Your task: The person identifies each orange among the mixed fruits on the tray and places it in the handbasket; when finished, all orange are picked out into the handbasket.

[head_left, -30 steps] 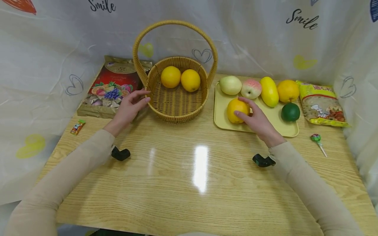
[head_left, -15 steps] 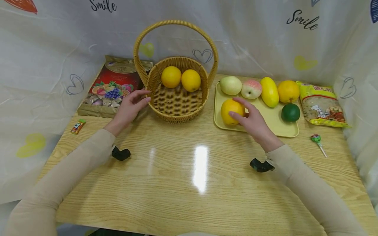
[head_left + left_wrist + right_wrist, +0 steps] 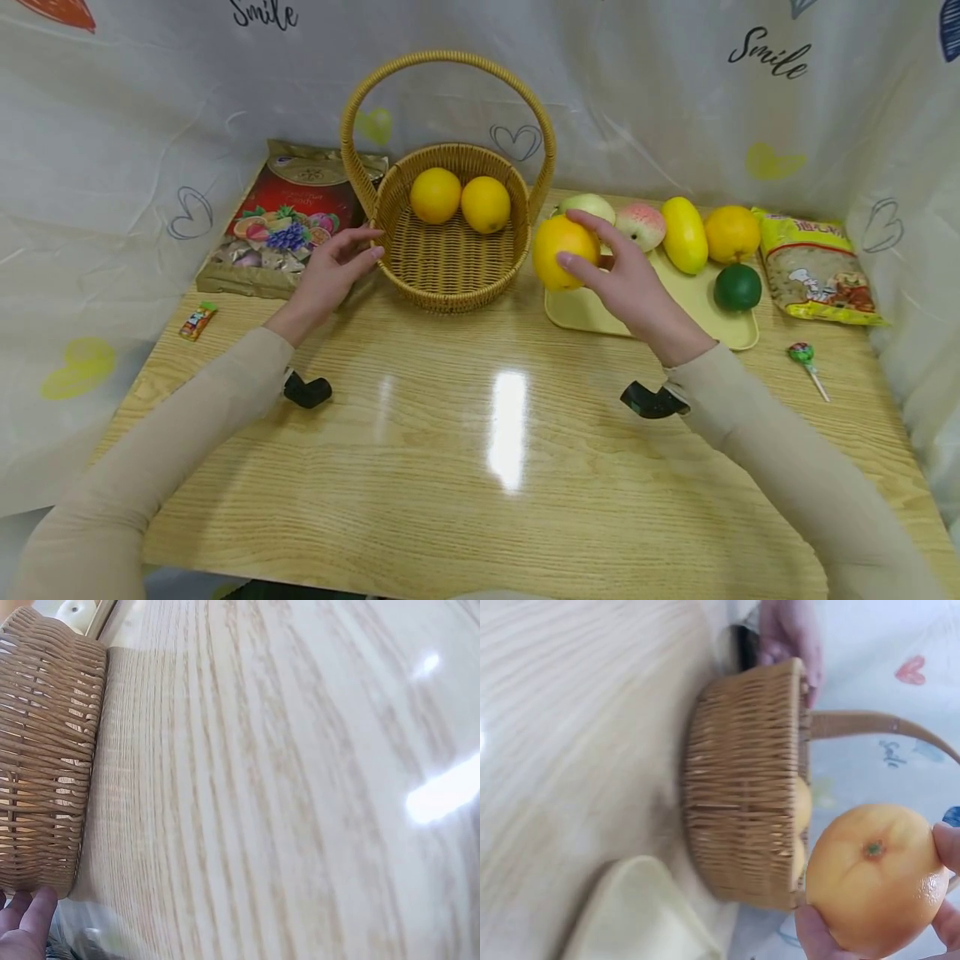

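Note:
My right hand (image 3: 626,279) grips an orange (image 3: 564,252) between thumb and fingers, raised above the left end of a pale yellow tray (image 3: 581,315). In the right wrist view the orange (image 3: 877,881) shows its green stem spot, with fingers on both sides. My left hand (image 3: 333,271) touches the left side of a wicker basket (image 3: 450,298) near its rim, fingers mostly straight. In the left wrist view, fingertips (image 3: 41,907) rest against the woven wall. Inside the basket, two oranges lie side by side: a left orange (image 3: 435,196) and a right orange (image 3: 486,205).
On the tray are a pale green fruit (image 3: 588,204), partly hidden, a peach (image 3: 641,225), a long yellow fruit (image 3: 684,235), another orange (image 3: 732,233) and a dark green fruit (image 3: 737,287). Around lie a candy bag (image 3: 292,217), a yellow packet (image 3: 817,267), a lollipop (image 3: 802,354) and a small wrapped candy (image 3: 198,322).
My right hand has lifted the orange off the tray and carried it left, closer to the basket. My left hand has stayed at the basket's side.

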{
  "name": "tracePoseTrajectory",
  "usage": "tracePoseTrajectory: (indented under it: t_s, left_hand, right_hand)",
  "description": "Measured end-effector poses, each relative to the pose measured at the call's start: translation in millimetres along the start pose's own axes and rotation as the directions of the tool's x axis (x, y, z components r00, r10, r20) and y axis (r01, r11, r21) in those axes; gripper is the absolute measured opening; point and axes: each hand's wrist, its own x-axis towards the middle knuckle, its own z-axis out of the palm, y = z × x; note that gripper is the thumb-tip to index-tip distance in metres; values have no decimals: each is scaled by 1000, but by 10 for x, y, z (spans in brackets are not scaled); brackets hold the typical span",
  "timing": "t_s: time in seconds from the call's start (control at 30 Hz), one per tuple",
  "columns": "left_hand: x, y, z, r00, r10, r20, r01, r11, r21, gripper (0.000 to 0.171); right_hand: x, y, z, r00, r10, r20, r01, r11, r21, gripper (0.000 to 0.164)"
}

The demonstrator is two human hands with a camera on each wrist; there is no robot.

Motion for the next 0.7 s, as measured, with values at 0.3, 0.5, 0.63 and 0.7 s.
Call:
tracePoseTrajectory:
  t_s: [0.3, 0.5, 0.63, 0.7]
  left_hand:
    - [9, 2, 11, 1000, -2, -2, 2, 1000, -22, 51]
    - [-4, 30, -15, 1000, -13, -8, 13, 1000, -4, 50]
    - [-41, 105, -6, 1000, -24, 4, 24, 1000, -16, 49]
    - [-68, 158, 8, 1000, -22, 10, 22, 1000, -22, 48]
  right_hand:
    - [331, -371, 21, 998, -51, 49, 48, 997, 56, 59]
    - [535, -476, 101, 991, -72, 115, 64, 996, 67, 57]
    - [603, -475, 208, 984, -71, 166, 58, 995, 78, 59]
    - [626, -480, 265, 982, -67, 178, 54, 996, 76, 60]
